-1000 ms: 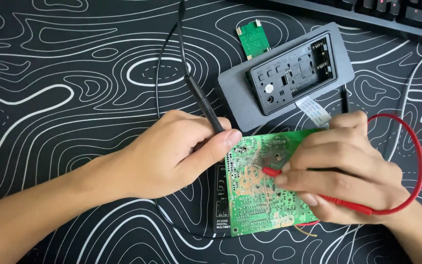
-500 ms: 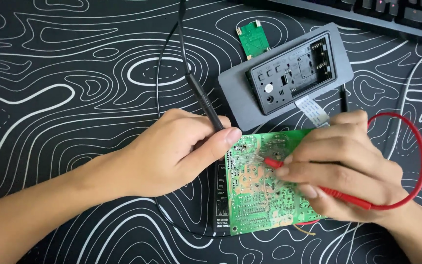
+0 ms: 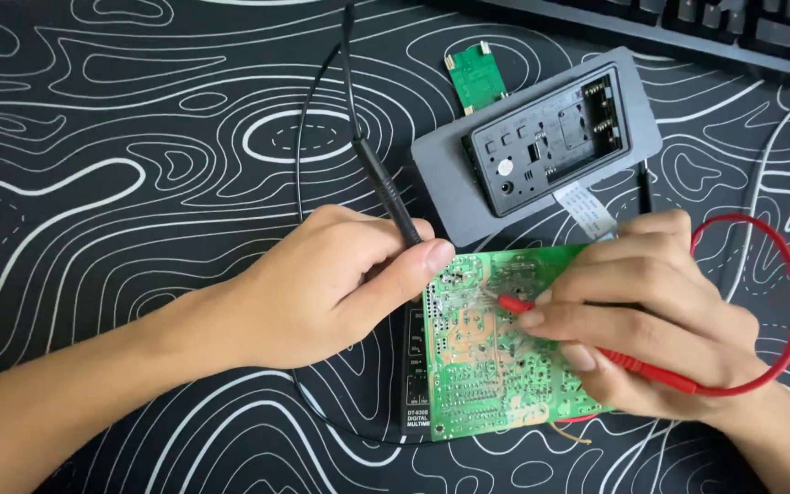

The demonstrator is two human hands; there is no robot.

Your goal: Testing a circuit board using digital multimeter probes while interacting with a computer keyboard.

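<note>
Left hand [image 3: 331, 284]: entered from the lower left on a bare forearm, back turned upward, fingers curled inward, thumb pressed flat against the index finger in a pinch grip. Right hand [image 3: 651, 316]: entered from the lower right, wrist bent, fingers bunched in a pen-style grip, fingertips directed left toward the other hand. The 2 hands are held near each other, not touching.

Bright, even overhead light — soft shadows under the hands, sharp focus, no glare

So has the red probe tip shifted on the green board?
Barely: the red probe tip holds about the same spot on the green circuit board, judged against the grey panel.
</note>
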